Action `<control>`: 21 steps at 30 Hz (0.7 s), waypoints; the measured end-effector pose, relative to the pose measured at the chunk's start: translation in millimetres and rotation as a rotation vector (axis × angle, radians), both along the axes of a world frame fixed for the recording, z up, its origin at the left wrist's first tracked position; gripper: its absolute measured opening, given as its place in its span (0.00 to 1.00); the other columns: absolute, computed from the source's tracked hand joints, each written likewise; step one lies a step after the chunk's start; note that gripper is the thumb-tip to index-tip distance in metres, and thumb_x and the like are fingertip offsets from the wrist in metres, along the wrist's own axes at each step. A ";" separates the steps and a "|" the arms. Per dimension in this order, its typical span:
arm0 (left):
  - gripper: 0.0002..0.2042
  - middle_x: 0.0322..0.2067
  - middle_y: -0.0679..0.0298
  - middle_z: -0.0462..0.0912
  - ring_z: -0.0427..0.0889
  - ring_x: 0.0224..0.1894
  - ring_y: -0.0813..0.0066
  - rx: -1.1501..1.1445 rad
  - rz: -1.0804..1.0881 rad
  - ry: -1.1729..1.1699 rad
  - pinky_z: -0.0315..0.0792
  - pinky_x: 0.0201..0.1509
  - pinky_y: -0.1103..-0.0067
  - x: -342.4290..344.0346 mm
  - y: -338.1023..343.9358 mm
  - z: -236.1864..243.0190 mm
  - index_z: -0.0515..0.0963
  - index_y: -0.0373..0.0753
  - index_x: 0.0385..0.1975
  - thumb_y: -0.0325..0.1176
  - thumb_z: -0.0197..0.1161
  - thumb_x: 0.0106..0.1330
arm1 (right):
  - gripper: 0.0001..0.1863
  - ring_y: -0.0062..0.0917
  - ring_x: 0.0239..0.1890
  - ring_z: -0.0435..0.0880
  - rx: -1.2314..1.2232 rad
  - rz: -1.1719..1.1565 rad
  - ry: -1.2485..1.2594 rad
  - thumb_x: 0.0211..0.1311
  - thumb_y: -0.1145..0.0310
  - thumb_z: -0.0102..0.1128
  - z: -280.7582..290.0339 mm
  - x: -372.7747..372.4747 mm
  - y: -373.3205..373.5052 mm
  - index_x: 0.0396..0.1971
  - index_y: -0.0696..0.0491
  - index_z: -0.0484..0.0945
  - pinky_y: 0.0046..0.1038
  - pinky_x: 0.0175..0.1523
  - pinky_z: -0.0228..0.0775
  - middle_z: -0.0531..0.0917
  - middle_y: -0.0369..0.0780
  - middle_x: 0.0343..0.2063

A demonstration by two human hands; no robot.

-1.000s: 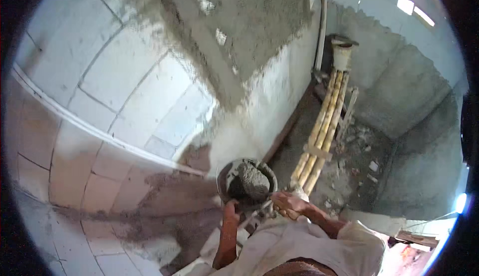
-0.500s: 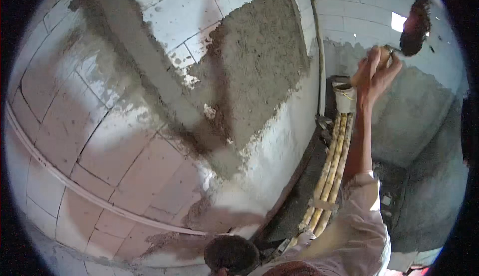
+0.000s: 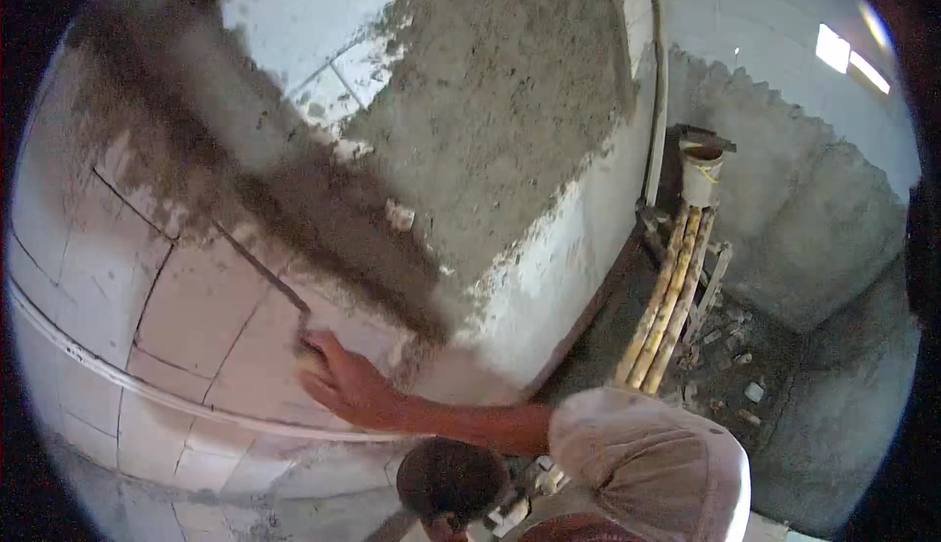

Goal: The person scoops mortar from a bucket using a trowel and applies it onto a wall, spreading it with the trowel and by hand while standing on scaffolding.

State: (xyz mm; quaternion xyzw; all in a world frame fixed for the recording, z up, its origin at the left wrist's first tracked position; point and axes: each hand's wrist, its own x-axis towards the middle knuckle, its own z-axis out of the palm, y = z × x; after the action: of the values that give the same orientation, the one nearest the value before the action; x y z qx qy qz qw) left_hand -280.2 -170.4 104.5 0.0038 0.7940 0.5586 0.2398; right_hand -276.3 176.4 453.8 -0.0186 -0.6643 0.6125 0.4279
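Observation:
My right hand [image 3: 338, 380] is closed around the handle of a trowel, low on the block wall [image 3: 225, 317] at the left. The trowel's blade [image 3: 263, 266] shows as a thin dark edge, slanting up and left against the wall beside a smeared band of wet mortar [image 3: 323, 219]. Motion blurs this area. At the bottom middle is a dark, round, pan-like thing [image 3: 449, 478]. A bit of my left hand [image 3: 446, 528] shows at its lower edge, seemingly gripping it; most of the fingers are hidden.
A bucket [image 3: 701, 184] stands at the far end of bamboo poles [image 3: 667, 307] tied side by side. Rubble [image 3: 730, 346] lies on the floor to the right. A pipe [image 3: 657, 91] runs up the wall corner, and a pale conduit [image 3: 196, 405] crosses the lower wall.
My right hand has swung from the upper right down and left to the wall. The dark mortar lump on the trowel no longer shows there. The view has shifted slightly.

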 end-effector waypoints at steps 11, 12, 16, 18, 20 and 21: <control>0.27 0.36 0.64 0.75 0.73 0.34 0.71 0.220 -0.212 -0.039 0.69 0.41 0.78 -26.0 100.1 31.8 0.64 0.37 0.58 0.41 0.61 0.61 | 0.11 0.35 0.30 0.81 0.657 0.172 -1.336 0.63 0.64 0.49 -252.3 222.3 -32.7 0.38 0.55 0.72 0.35 0.31 0.79 0.77 0.47 0.31; 0.21 0.35 0.64 0.72 0.70 0.33 0.76 0.176 -0.232 -0.076 0.68 0.38 0.78 -21.7 119.9 66.4 0.69 0.35 0.48 0.33 0.65 0.57 | 0.12 0.33 0.23 0.81 0.957 -0.017 -1.296 0.62 0.64 0.50 -258.1 228.3 -40.1 0.40 0.55 0.72 0.32 0.22 0.77 0.76 0.47 0.32; 0.23 0.38 0.60 0.75 0.73 0.36 0.70 -0.023 -0.312 0.017 0.69 0.43 0.73 -33.2 116.5 48.3 0.67 0.32 0.52 0.30 0.61 0.55 | 0.17 0.34 0.35 0.80 0.952 -0.358 -1.148 0.58 0.61 0.53 -282.0 197.0 -63.5 0.44 0.55 0.71 0.37 0.33 0.77 0.76 0.47 0.41; 0.24 0.37 0.60 0.75 0.73 0.36 0.70 -0.041 -0.414 0.012 0.69 0.43 0.72 -21.6 140.6 103.8 0.68 0.33 0.52 0.29 0.60 0.52 | 0.16 0.33 0.38 0.79 0.722 -0.348 -1.305 0.56 0.62 0.54 -285.0 168.0 -76.6 0.43 0.53 0.72 0.35 0.35 0.77 0.74 0.47 0.45; 0.24 0.36 0.61 0.75 0.73 0.35 0.71 0.044 -0.421 -0.009 0.69 0.42 0.74 -20.3 140.3 104.4 0.68 0.33 0.51 0.28 0.59 0.51 | 0.15 0.32 0.36 0.79 0.783 -0.106 -1.164 0.55 0.63 0.54 -286.3 157.1 -84.5 0.43 0.49 0.74 0.31 0.32 0.76 0.74 0.46 0.48; 0.24 0.36 0.62 0.75 0.73 0.35 0.72 0.129 -0.420 -0.034 0.69 0.41 0.75 -22.3 141.2 103.0 0.68 0.34 0.51 0.27 0.58 0.50 | 0.15 0.32 0.36 0.79 0.778 -0.118 -1.165 0.55 0.63 0.54 -290.7 161.1 -86.8 0.43 0.49 0.74 0.31 0.32 0.76 0.74 0.46 0.48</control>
State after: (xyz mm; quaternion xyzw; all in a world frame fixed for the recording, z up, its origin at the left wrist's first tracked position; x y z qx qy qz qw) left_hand -302.5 -29.2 207.5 0.1750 0.7342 0.5460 0.3636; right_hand -115.2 89.7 163.1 -0.2252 -0.9542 0.1965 0.0107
